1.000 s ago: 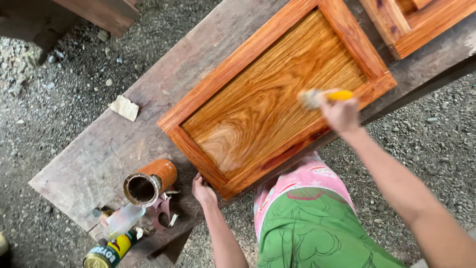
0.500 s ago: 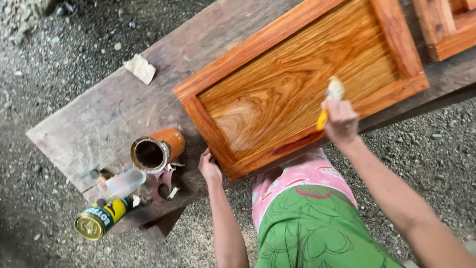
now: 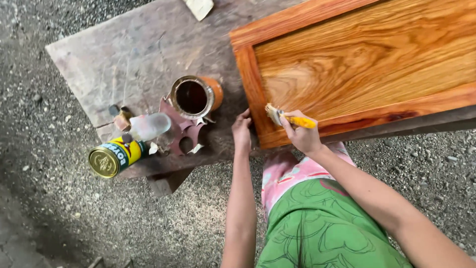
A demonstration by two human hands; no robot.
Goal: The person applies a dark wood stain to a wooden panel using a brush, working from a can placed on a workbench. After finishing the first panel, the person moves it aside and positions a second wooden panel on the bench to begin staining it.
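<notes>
Brush (image 3: 287, 117), yellow-handled, is sitting gripped in the right hand (image 3: 303, 136), its bristles touching the lower-left corner of the orange wooden panel (image 3: 367, 64) lying on the bench (image 3: 134, 54). Left hand (image 3: 242, 133) is resting loosely open on the bench, fingertips against the panel's edge, holding nothing. An open can (image 3: 193, 97) is standing nearby.

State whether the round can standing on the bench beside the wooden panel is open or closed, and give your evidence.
Open. The round can stands upright with no lid on, and its dark inside shows from above. The cut lid seems to lie beside it.
</notes>
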